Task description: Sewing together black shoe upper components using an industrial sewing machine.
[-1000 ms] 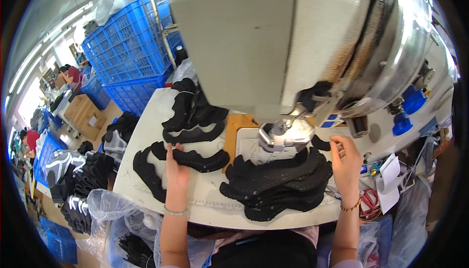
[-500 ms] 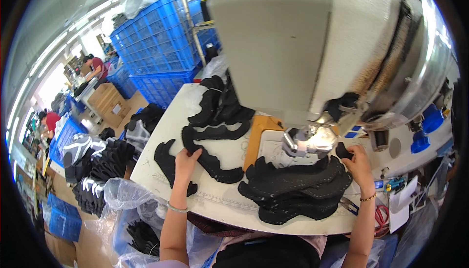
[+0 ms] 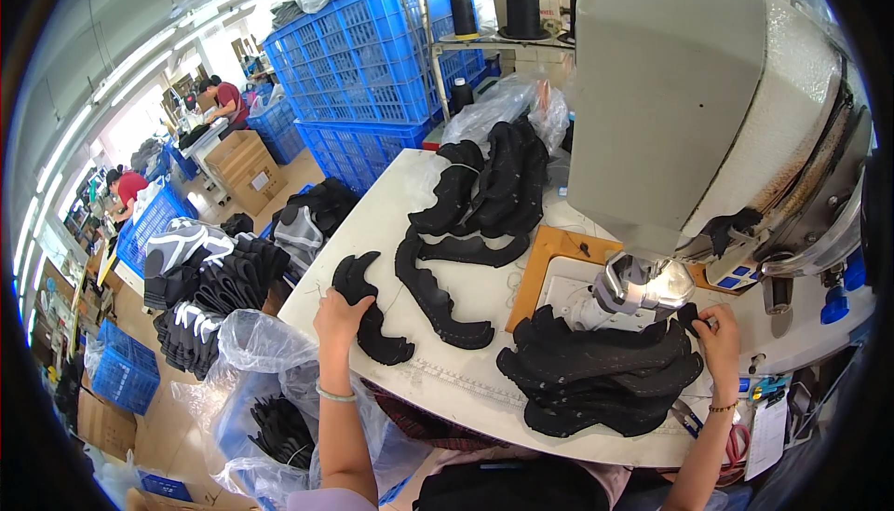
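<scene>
Here's the left hand [image 3: 340, 317], thumb over the edge of a wavy black strip [image 3: 371, 313]; whether those fingers pinch it or merely press, I can't tell. Over to the right hand [image 3: 719, 343], and there the thumb and fingers pinch the end of a small black piece [image 3: 687, 318]! Just left of those fingers, a heap of black pieces [image 3: 601, 371], layered and wavy-edged (quite a stack, this one), sits before the lit end of the sewing machine [image 3: 666, 92]. Below the right fingers, near the wrist, a blue-handled tool [image 3: 687, 418]. Back to the left fingers: just to their right, a second curved strip [image 3: 433, 292] lies loose, and farther off past it, a banded black bundle [image 3: 456, 190], all on the white counter [image 3: 466, 371]. Well beyond the left fingers, stacked blue crates [image 3: 363, 54] tower up.
</scene>
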The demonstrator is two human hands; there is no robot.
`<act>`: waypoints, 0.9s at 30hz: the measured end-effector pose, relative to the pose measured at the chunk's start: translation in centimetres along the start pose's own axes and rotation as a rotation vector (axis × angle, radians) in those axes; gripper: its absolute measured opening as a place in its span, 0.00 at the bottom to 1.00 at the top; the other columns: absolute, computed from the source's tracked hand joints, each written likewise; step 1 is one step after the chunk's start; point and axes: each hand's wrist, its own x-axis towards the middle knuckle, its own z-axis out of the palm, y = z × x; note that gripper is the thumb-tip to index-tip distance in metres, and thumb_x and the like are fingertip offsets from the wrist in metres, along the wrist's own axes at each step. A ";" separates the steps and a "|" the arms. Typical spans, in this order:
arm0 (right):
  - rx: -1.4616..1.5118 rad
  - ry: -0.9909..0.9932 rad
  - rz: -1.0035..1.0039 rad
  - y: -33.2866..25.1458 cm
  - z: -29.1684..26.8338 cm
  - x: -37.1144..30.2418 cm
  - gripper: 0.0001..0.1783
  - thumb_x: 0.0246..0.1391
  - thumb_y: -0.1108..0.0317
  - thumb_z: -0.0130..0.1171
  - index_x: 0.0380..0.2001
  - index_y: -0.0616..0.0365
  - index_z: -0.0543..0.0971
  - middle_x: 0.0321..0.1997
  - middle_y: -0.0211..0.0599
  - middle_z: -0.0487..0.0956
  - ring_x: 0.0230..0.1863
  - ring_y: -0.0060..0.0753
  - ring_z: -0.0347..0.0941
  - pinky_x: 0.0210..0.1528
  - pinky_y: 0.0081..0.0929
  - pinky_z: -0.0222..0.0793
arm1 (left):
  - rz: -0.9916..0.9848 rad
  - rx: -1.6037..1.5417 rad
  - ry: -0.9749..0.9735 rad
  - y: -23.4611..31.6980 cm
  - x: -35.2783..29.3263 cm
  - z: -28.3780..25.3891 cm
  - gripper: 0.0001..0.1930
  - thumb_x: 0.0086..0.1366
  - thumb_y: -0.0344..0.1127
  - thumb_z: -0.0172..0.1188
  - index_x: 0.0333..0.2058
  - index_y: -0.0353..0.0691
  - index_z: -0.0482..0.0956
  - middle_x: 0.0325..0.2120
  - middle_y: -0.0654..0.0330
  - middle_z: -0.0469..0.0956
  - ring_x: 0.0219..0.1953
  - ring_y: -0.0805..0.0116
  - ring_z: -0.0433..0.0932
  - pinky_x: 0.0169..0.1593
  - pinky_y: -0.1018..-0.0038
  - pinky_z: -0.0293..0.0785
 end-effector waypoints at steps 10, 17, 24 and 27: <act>0.139 0.161 -0.002 0.4 -0.9 -0.1 0.07 0.53 0.71 0.56 0.35 0.61 0.74 0.26 0.23 0.71 0.21 0.12 0.55 0.22 0.16 0.51 | 0.101 -0.168 0.132 -1.6 0.5 1.2 0.27 0.47 0.46 0.68 0.42 0.35 0.75 0.38 0.43 0.72 0.43 0.44 0.73 0.46 0.60 0.71; 0.477 0.369 0.039 -1.0 -1.8 -1.0 0.09 0.60 0.68 0.51 0.43 0.58 0.73 0.33 0.26 0.71 0.18 0.10 0.60 0.16 0.09 0.50 | 0.116 -0.189 0.098 -2.8 1.5 1.7 0.21 0.46 0.44 0.68 0.28 0.28 0.77 0.24 0.51 0.73 0.29 0.53 0.72 0.36 0.64 0.70; 0.588 0.457 0.045 -4.1 -3.7 -4.0 0.08 0.59 0.71 0.51 0.41 0.60 0.73 0.31 0.28 0.72 0.15 0.12 0.57 0.15 0.11 0.51 | -0.185 -1.097 -0.294 -5.5 1.7 0.2 0.14 0.57 0.44 0.62 0.27 0.36 0.78 0.17 0.67 0.70 0.19 0.79 0.68 0.23 0.79 0.62; 0.701 0.390 0.157 -6.2 -4.0 -5.3 0.08 0.58 0.74 0.51 0.41 0.61 0.73 0.37 0.30 0.73 0.13 0.12 0.56 0.14 0.11 0.52 | -0.169 -1.335 -0.349 -4.2 0.7 -2.2 0.09 0.60 0.39 0.60 0.29 0.39 0.77 0.20 0.68 0.73 0.20 0.81 0.71 0.22 0.84 0.62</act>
